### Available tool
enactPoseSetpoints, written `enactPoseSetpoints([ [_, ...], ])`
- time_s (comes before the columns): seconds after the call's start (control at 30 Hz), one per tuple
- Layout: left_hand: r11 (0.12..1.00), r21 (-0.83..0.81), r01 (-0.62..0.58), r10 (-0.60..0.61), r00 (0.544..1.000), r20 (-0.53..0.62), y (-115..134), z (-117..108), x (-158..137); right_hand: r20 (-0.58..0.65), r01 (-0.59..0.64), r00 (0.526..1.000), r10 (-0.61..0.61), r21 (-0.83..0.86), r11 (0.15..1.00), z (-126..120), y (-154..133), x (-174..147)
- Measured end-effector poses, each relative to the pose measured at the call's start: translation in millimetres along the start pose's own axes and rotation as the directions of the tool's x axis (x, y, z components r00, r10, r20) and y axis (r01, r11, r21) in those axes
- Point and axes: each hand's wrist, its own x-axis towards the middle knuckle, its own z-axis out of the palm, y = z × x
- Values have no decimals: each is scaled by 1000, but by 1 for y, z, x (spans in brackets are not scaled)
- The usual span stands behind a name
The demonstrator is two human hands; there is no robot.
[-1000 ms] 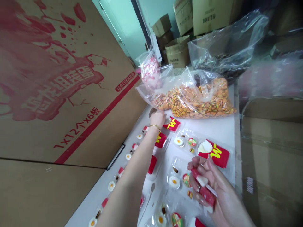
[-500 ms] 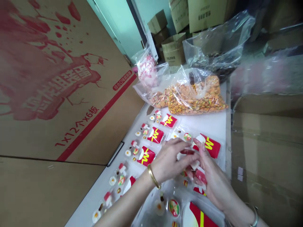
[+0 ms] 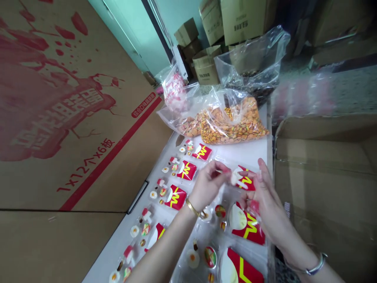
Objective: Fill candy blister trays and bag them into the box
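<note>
Packs [image 3: 176, 196] are lining the table [image 3: 253, 152]. Above them, the left hand [image 3: 207, 184], overlapping the right hand [image 3: 263, 198] half a second ago, is now parting from it, pinching a red-and-white piece [image 3: 235, 177], seemingly singling it out. The right fingers are loosely cradling a red piece [image 3: 253, 206].

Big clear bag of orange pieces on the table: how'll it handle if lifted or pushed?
The big clear bag likely sags when lifted; its film is wrinkled. The many small orange pieces inside would probably shift and add weight. It seems unlikely to roll, lying slumped on the table.
</note>
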Motion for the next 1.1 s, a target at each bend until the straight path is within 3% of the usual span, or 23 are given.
enactPoseSetpoints([
  [0.1,997,68,-25,37,984,-173,-17,-16,37,39,-59,998,55,100,993,-11,-4,8],
  [0.2,954,293,64,15,966,-259,-37,-22,67,96,-142,987,126,189,972,-20,-7,12],
  [0.37,723,676,143,115,940,-321,-61,-17,82,81,-139,989,122,256,957,-24,-7,15],
  [0.5,552,821,146,226,921,-316,-56,-15,75,41,-92,996,85,265,960,-21,-7,15],
  [0.53,561,816,137,235,919,-316,-50,-14,69,27,-76,997,71,268,960,-19,-7,15],
  [0.6,674,737,50,205,946,-253,-34,-10,51,4,-38,999,38,279,960,-16,-8,15],
  [0.67,860,510,-37,73,996,-51,-15,-3,22,-3,-9,1000,10,286,958,-14,-8,13],
  [0.73,976,206,76,-122,968,219,0,6,-14,0,15,1000,-16,284,959,-10,-8,9],
  [0.8,961,7,277,-262,902,344,8,16,-49,14,48,998,-54,274,961,-6,-5,0],
  [0.87,931,-76,356,-322,904,282,9,22,-79,50,71,995,-86,252,965,-2,-1,-12],
  [0.97,955,-24,297,-295,954,62,7,18,-103,98,102,988,-122,189,977,-1,7,-27],
  [1.03,959,169,229,-215,972,-98,10,6,-107,97,152,981,-167,140,978,-7,12,-31],
  [1.1,867,463,185,-87,971,-223,15,-8,-105,105,182,976,-188,71,981,-19,17,-31],
])
